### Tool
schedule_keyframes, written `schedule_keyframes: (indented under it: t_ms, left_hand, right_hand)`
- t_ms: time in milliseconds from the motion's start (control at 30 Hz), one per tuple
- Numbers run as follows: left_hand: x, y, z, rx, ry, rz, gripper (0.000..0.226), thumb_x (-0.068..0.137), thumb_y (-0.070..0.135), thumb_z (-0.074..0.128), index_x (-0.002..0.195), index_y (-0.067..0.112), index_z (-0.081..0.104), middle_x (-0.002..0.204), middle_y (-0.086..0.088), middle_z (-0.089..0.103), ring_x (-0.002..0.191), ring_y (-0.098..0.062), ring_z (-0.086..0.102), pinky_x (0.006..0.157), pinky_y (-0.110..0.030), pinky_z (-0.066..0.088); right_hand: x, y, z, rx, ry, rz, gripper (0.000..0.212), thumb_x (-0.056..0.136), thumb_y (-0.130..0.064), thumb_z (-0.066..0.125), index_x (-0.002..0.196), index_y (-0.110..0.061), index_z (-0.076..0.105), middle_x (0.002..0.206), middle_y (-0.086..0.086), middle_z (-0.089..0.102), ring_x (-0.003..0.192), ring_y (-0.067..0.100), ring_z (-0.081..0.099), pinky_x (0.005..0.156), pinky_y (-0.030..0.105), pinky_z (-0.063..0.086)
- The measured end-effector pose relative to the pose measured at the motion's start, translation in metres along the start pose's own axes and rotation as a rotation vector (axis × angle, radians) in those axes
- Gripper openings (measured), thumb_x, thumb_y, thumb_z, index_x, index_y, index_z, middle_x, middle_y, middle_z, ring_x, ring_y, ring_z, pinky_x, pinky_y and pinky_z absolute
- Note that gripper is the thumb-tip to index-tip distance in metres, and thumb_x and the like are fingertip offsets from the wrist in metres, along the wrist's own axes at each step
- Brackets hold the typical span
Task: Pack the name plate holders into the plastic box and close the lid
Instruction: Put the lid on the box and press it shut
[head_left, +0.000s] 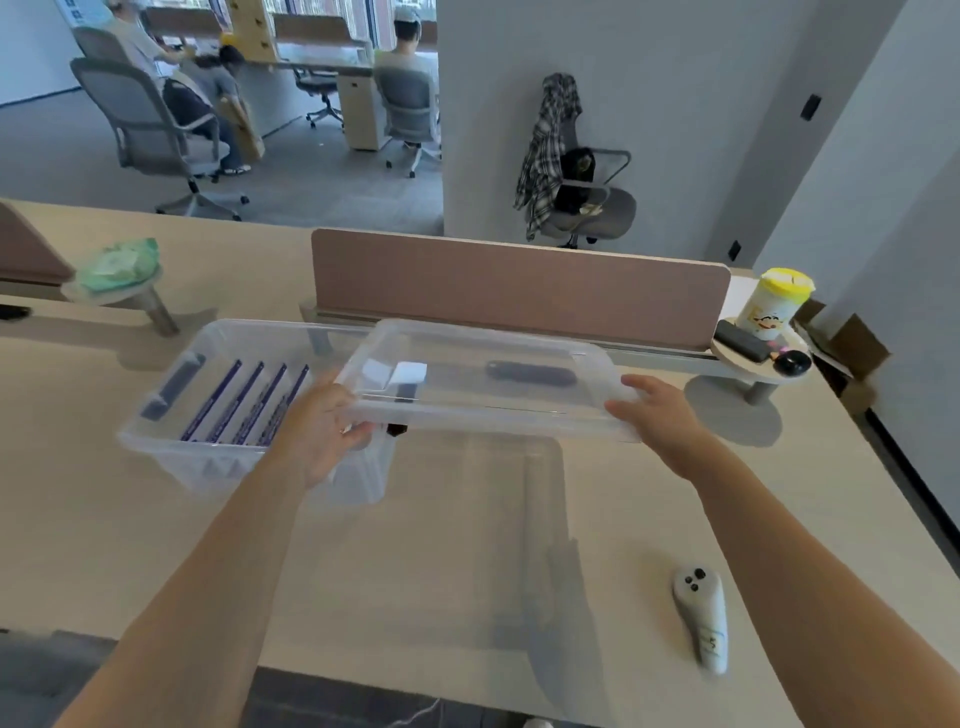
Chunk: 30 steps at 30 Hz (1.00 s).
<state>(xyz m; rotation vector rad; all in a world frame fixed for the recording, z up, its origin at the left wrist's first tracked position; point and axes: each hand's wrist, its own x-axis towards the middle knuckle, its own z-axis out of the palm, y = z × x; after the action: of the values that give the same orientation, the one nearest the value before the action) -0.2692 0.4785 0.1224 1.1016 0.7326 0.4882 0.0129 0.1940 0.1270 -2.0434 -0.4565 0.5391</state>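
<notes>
Glossy clear plastic lid (483, 374), box (171, 441)

The pale table (130, 545) bears the clear plastic box (208, 467) (far left) and a white controller (701, 618).

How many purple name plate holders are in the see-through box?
4. In the plastic box, side by side: the leftmost name plate holder, the second, the third, the fourth by the left hand. More may hide behind that hand or the lid.

Left hand (324, 426) hides ends of some holders (234, 402); controller (701, 618) blurred.
</notes>
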Motion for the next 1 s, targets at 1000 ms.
schedule_keyframes:
  t_ms: [1000]
  left_hand:
    - [0.069,0.050,-0.297,0.658,0.405,0.120,0.063,0.084,0.043,0.061,0.142,0.049,0.038,0.130,0.011,0.053,0.120,-0.016,0.052,0.107,-0.038,0.040]
  right_hand:
    - [0.030,-0.114,0.319,-0.080,0.000,-0.105,0.040,0.091,0.008,0.034,0.096,-0.013,0.067,0.095,0.009,0.061,0.061,0.018,0.054,0.038,0.016,0.039]
